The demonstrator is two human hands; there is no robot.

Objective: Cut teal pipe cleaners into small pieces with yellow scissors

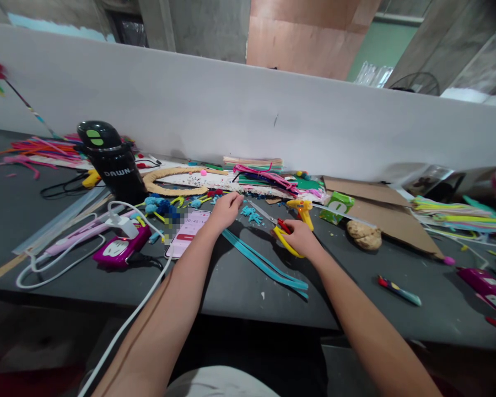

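Note:
My right hand (300,238) grips scissors (278,226) with red and yellow handles, blades pointing up and left toward small teal cut pieces (251,214). My left hand (227,209) rests on the dark table (240,281), fingers curled, fingertips near those teal pieces; what it pinches, if anything, is too small to make out. Long teal pipe cleaners (264,264) lie between my forearms. A phone (188,231) lies just left of my left wrist.
A black bottle (111,160) stands at the left, with a purple power strip (122,248) and white cable (107,331) in front of it. A yellow glue gun (302,210), green tape dispenser (337,205), cardboard (388,215) and pipe-cleaner piles lie behind and right. A white partition (248,116) backs the table.

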